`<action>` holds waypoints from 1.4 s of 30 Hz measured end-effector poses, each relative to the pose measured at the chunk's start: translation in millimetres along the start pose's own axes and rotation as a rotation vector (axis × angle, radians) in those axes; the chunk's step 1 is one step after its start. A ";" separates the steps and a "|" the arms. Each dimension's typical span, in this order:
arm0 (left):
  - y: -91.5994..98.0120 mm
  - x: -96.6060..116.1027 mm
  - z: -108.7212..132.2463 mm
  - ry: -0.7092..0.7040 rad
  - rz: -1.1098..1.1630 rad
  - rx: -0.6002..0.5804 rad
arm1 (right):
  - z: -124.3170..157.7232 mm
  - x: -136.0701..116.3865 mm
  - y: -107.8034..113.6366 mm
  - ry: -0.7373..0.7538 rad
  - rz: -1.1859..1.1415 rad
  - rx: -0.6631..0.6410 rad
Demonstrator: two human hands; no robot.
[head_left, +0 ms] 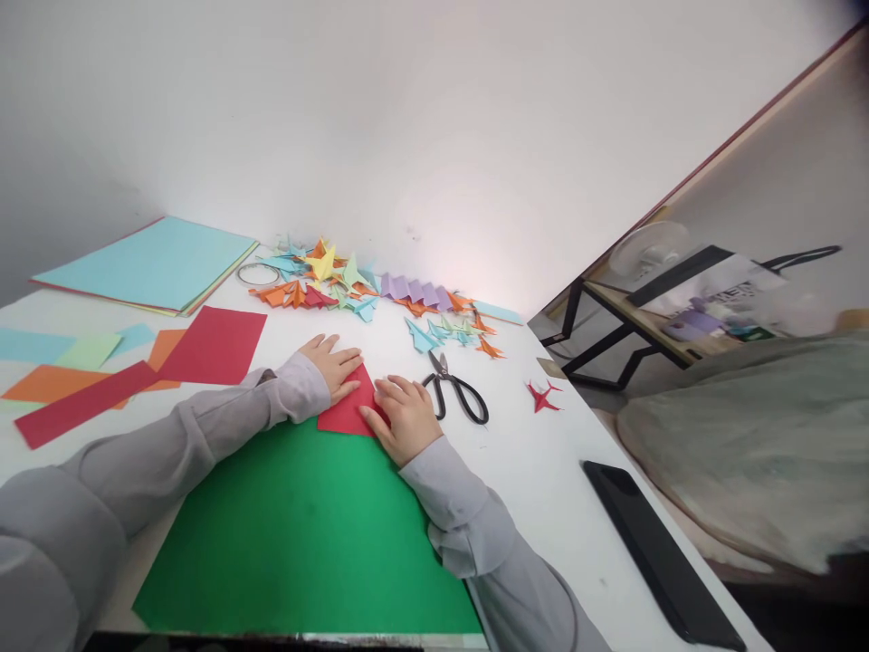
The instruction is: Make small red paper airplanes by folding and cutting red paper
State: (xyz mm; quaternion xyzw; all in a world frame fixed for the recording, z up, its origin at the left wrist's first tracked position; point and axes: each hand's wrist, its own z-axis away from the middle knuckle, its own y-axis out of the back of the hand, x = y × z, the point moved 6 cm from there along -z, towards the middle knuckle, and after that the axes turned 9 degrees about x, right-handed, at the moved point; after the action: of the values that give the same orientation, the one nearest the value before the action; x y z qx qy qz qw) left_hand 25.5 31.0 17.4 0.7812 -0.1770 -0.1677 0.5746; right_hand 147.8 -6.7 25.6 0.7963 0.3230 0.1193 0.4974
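Note:
A folded piece of red paper (345,412) lies at the far edge of a large green sheet (305,534). My left hand (332,367) rests flat on its upper left part, fingers spread. At the paper's right side is my right hand (407,417), fingers loosely bent and the thumb apart from them, touching the red paper. Just beyond the right hand, black-handled scissors (458,389) lie with the blades slightly parted. The paper's right corner is partly hidden by the right hand.
Several folded paper shapes (324,263) in many colours lie along the wall. At left are a blue-topped paper stack (149,263), a red sheet (215,346) and a red strip (85,405). A red folded shape (543,397) and a black flat case (655,548) lie at right.

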 end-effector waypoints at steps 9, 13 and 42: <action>-8.9 -11.4 -1.2 0.001 0.074 -0.097 | 16.4 -4.1 12.3 0.045 -0.022 0.048; -15.4 -17.2 -1.4 -0.050 0.126 -0.056 | -2.6 -2.6 14.8 0.038 -0.012 0.031; -0.2 -22.0 5.7 0.390 0.064 0.215 | -40.5 17.7 -20.1 0.143 -0.142 0.200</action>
State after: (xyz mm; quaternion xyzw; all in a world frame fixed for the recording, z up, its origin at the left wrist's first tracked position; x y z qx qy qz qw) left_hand 3.5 36.6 16.9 0.8496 -0.1041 0.0249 0.5165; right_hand 132.7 39.4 25.1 0.8064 0.4234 0.1075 0.3985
